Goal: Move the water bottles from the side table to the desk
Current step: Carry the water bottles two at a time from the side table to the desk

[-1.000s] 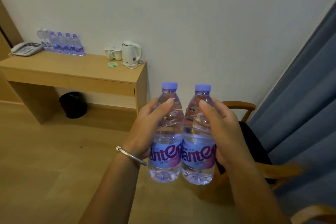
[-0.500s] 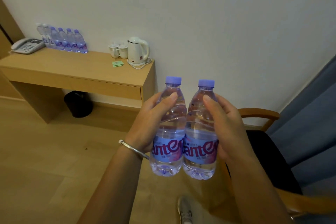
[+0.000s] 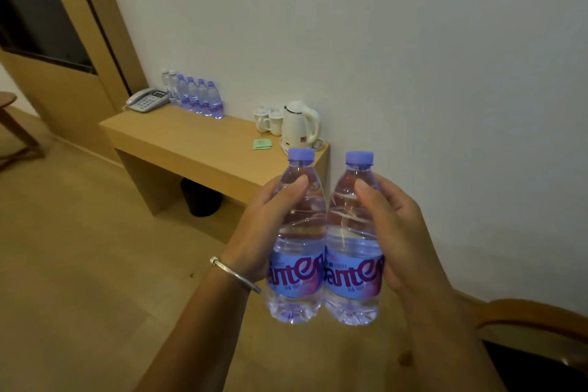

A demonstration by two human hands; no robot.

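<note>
Left hand [image 3: 254,229] and right hand [image 3: 401,232], each grip around 1 bottle [image 3: 297,242], wooden desk [image 3: 191,143] beyond.

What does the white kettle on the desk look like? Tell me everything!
The kettle is white or cream, smooth like plastic, with a rounded body, a lid on top, a small spout toward the cups and a big loop handle on its right. It stands upright on a round base near the desk's right end, close to the wall. A white cord curls beside the base. Nothing else touches it.
</note>
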